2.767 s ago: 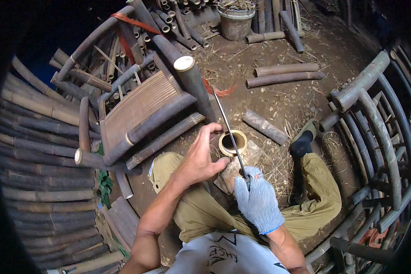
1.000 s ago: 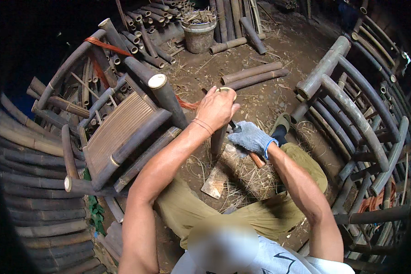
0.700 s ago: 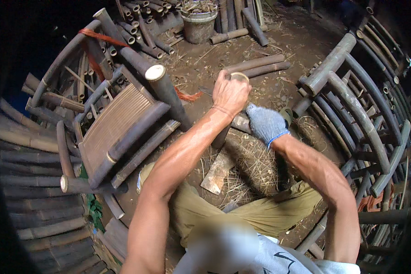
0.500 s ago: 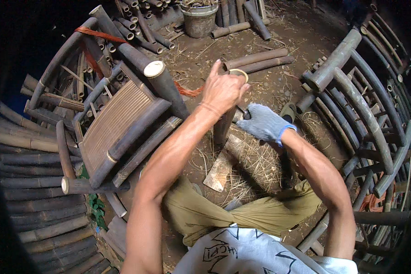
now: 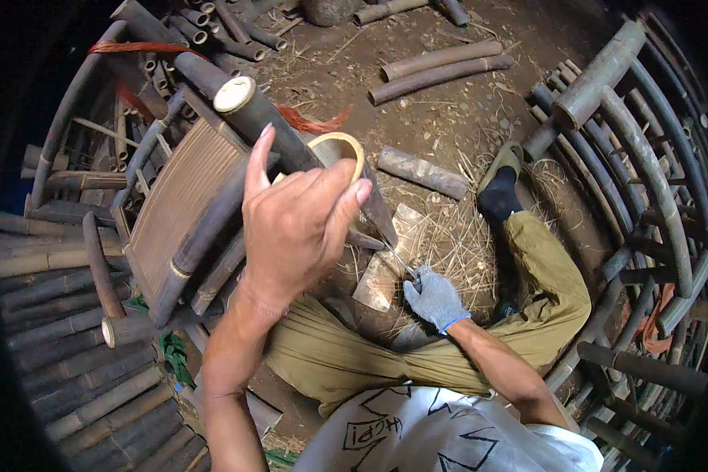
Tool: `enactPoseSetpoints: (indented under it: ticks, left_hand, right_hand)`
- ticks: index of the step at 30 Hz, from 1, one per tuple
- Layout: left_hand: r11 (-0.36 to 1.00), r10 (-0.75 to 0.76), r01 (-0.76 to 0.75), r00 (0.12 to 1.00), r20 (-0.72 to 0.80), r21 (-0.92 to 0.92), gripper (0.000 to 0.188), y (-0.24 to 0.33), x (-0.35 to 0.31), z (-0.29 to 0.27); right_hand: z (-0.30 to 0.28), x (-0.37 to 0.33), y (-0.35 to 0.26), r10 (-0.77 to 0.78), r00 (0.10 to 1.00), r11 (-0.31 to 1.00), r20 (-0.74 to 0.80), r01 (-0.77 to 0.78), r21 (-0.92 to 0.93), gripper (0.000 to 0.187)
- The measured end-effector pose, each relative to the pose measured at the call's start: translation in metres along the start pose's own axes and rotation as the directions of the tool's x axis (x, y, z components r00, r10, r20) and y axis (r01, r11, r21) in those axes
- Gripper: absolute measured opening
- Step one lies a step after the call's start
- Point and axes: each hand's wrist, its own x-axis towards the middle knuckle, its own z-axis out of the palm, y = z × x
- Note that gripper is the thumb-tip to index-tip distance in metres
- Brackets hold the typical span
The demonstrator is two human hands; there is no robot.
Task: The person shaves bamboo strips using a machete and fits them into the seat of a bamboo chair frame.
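My bare left hand point(image 5: 295, 224) grips the top of a bamboo tube point(image 5: 377, 208), some fingers hooked over its pale cut rim and one finger pointing up. The tube slants down and away from the hand toward a flat wooden block point(image 5: 376, 285) on the ground. In a grey knitted glove, my right hand point(image 5: 436, 300) is closed round the handle of a knife point(image 5: 401, 261). Its thin metal blade touches or lies very near the tube's lower end; the exact contact is too small to tell. Most of the handle is hidden in the glove.
Left stands a bamboo chair point(image 5: 185, 200) with a slatted panel and orange cord. Another bamboo frame point(image 5: 645, 149) is at right. A short bamboo piece point(image 5: 422, 171) and two longer bamboo lengths point(image 5: 440, 69) lie ahead. Shavings point(image 5: 456, 259) litter the dirt floor near my foot.
My left hand has come closer and to the left, tilting the tube's top toward me. My right hand with the knife has dropped nearer my lap, to the tube's lower end.
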Motion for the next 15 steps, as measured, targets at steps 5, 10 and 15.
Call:
enactPoseSetpoints:
  ticks: [5,10,15]
  left_hand:
    - [0.998,-0.059,0.059,0.998,0.038,-0.017,0.014,0.016,-0.003,0.001]
    - [0.996,-0.087,0.085,0.993,0.083,0.028,0.016,0.034,-0.01,-0.003]
    - [0.989,-0.085,0.075,0.994,0.073,0.131,0.014,0.026,-0.004,0.001]
  right_hand:
    - [-0.024,-0.015,-0.035,-0.125,0.991,0.989,-0.039,0.128,0.08,0.033]
    - [0.004,0.007,-0.006,-0.07,0.998,0.994,0.006,0.069,0.085,0.033]
    - [0.026,0.051,0.066,0.035,0.997,0.996,0.069,-0.029,-0.08,0.039]
